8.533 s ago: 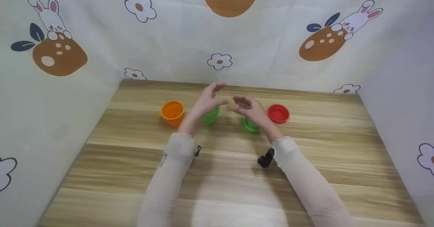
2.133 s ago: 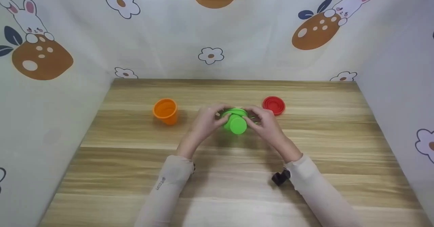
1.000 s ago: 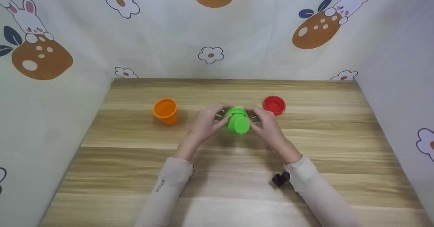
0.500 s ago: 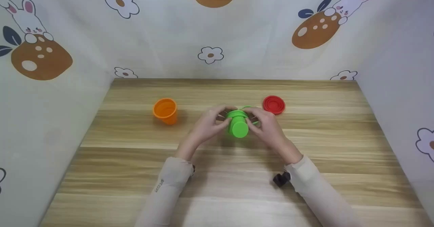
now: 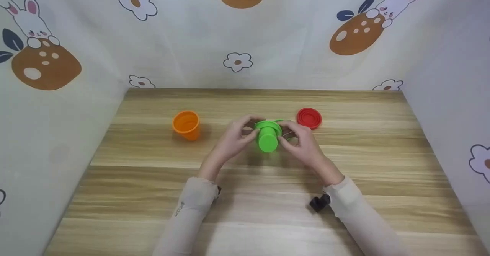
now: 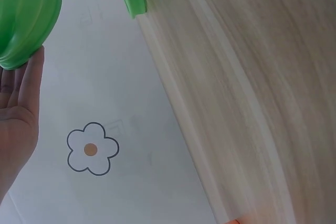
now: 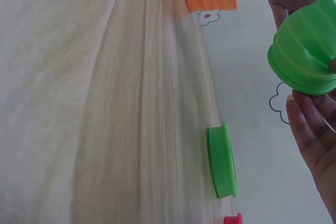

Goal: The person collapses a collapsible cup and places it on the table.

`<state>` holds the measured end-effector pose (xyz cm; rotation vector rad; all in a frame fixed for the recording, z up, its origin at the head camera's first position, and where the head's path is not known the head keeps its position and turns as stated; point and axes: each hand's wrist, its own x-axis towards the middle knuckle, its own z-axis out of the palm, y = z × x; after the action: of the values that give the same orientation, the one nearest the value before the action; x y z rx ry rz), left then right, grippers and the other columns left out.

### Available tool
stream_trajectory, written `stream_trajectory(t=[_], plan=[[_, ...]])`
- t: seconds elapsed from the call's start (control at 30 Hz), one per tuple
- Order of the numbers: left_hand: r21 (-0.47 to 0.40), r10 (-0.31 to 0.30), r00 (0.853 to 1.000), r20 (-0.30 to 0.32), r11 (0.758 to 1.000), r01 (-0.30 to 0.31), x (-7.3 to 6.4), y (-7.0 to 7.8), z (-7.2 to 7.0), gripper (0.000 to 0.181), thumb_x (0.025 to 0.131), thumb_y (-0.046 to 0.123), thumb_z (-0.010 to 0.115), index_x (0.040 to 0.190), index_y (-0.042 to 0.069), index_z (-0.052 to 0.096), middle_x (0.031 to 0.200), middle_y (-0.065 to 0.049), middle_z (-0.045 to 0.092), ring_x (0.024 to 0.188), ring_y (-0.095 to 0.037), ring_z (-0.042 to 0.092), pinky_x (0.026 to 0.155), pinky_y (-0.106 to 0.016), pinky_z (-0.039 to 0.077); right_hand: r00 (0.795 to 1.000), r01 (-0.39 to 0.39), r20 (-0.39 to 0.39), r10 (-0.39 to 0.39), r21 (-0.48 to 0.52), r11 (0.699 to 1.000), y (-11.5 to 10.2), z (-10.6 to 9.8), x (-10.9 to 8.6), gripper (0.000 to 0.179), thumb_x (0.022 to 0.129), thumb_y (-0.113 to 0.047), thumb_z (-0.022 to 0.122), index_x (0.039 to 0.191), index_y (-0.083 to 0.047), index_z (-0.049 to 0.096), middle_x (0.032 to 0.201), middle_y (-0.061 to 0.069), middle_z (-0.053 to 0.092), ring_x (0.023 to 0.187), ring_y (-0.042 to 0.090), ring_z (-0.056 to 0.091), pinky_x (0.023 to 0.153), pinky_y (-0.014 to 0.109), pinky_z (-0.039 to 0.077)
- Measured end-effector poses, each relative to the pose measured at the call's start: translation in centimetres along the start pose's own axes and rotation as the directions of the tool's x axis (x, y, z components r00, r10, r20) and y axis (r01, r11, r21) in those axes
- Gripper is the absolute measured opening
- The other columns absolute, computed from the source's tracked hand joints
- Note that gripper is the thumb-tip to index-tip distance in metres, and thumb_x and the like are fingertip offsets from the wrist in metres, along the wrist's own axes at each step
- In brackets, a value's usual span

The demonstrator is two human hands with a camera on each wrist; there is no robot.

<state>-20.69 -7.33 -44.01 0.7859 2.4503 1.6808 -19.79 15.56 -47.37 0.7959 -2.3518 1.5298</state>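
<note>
A green collapsible cup (image 5: 268, 137) is held above the table, tilted so its round base faces the head camera. My left hand (image 5: 235, 139) grips its left side near the rim, thumb toward the base. On the opposite side my right hand (image 5: 300, 143) pinches it in much the same way. Both wrist views catch the cup's ridged, slightly bent wall. Behind my right hand lies a flattened green cup (image 7: 221, 161), mostly hidden in the head view. To its right is a flattened red cup (image 5: 309, 118).
An expanded orange cup (image 5: 186, 125) stands upright on the wooden table (image 5: 245, 210), left of my hands. A printed cloth wall (image 5: 183, 38) rises behind the table, with further walls at both sides. A small black device (image 5: 320, 202) is strapped at my right wrist.
Earlier my hands were apart, with the green cup standing on the table; now both hold it raised. Over the last second its skewed base has swung back into line with the rim.
</note>
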Motion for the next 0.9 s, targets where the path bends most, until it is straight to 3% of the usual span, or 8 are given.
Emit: stream_trajectory(t=[0.27, 0.47, 0.73, 0.9], plan=[[-0.072, 0.027, 0.999, -0.034, 0.997, -0.030, -0.03, -0.09, -0.07, 0.030, 0.096, -0.001, 0.058, 0.125, -0.007, 0.056, 0.125, -0.025, 0.062, 0.109, -0.036, 0.064, 0.094, -0.032, 0.059, 0.998, -0.066, -0.009, 0.066, 0.031, 0.997, -0.25, 0.09, 0.03, 0.034, 0.085, 0.005, 0.071, 0.118, 0.003, 0.065, 0.101, 0.014, 0.072, 0.092, 0.020, 0.068, 0.080, 0.029, 0.061], [-0.098, -0.002, 1.000, -0.025, 0.995, -0.001, -0.20, -0.10, 0.00, 0.032, 0.094, -0.003, 0.059, 0.126, -0.005, 0.055, 0.126, -0.023, 0.061, 0.111, -0.034, 0.063, 0.094, -0.038, 0.059, 0.996, -0.074, -0.045, 0.074, -0.011, 0.997, -0.21, 0.27, 0.06, 0.031, 0.086, 0.007, 0.068, 0.116, 0.005, 0.066, 0.101, 0.016, 0.073, 0.091, 0.030, 0.070, 0.079, 0.023, 0.061], [-0.089, -0.014, 1.000, 0.016, 0.996, 0.016, -0.28, -0.06, 0.18, 0.033, 0.094, 0.000, 0.061, 0.126, -0.002, 0.054, 0.124, -0.020, 0.062, 0.112, -0.035, 0.062, 0.094, -0.031, 0.059, 0.996, -0.020, -0.094, 0.009, -0.119, 0.993, -0.55, 0.34, 0.08, 0.028, 0.086, 0.007, 0.069, 0.114, 0.006, 0.067, 0.098, 0.015, 0.074, 0.085, 0.029, 0.071, 0.075, 0.033, 0.062], [-0.068, -0.009, 1.000, 0.030, 0.998, 0.011, -0.20, 0.12, 0.27, 0.033, 0.096, 0.006, 0.061, 0.128, 0.000, 0.055, 0.125, -0.017, 0.063, 0.112, -0.030, 0.063, 0.097, -0.040, 0.057, 0.995, 0.042, -0.077, -0.058, -0.190, 0.981, -0.39, 0.30, 0.02, 0.028, 0.087, 0.005, 0.069, 0.115, 0.003, 0.068, 0.101, 0.015, 0.075, 0.084, 0.025, 0.071, 0.073, 0.035, 0.063]])
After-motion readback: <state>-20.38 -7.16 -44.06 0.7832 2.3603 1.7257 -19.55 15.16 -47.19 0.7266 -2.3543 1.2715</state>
